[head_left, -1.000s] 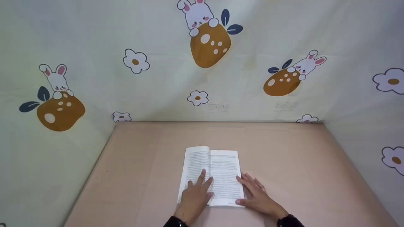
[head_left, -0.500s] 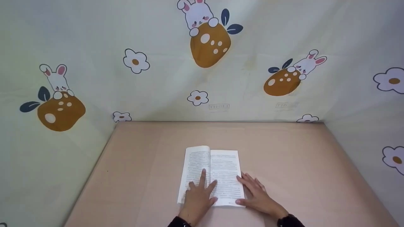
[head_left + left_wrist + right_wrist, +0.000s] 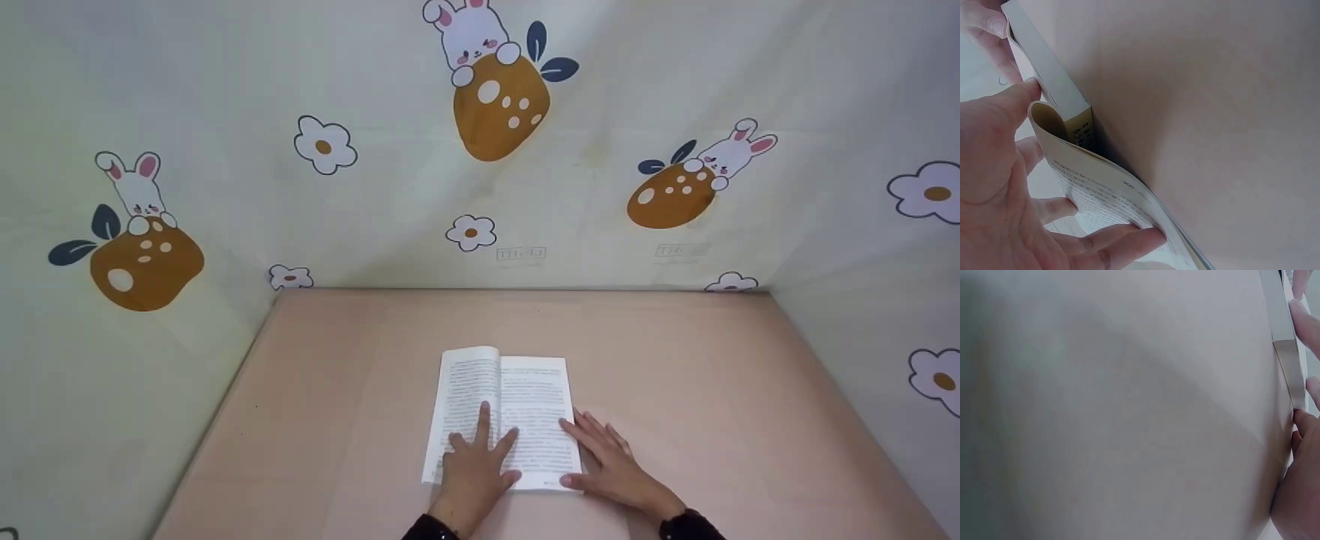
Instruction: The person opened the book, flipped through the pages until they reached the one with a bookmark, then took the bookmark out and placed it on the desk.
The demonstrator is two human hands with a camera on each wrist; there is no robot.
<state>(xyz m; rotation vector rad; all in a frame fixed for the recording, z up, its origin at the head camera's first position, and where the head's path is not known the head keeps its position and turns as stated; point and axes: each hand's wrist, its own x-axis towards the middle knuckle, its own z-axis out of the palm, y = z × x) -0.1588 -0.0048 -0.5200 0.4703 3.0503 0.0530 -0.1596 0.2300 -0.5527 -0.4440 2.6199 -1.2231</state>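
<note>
An open paperback book (image 3: 534, 386) lies on the tabletop, its left pages bulging up beside the fold. Across the lower left page my left hand (image 3: 474, 474) rests with spread fingers, the thumb reaching over the fold near the bottom. In the left wrist view the fingers press the curved page (image 3: 1089, 185), and the thick page block (image 3: 1053, 67) and part of the spine show. My right hand (image 3: 619, 476) is at the book's lower right edge. Its thumb and index fingertip touch the right page, while the other fingers extend alongside the edge; the right wrist view shows them only partly.
The light brown tabletop (image 3: 675, 360) stretches around the book. Pale cloth walls (image 3: 375, 210) with rabbit and flower prints close it in at the back and both sides. Dark sleeve cuffs (image 3: 686, 523) show at the wrists.
My left hand has slid slightly right, its thumb and index finger now farther over the fold onto the right page. The right hand and the book stay almost still.
</note>
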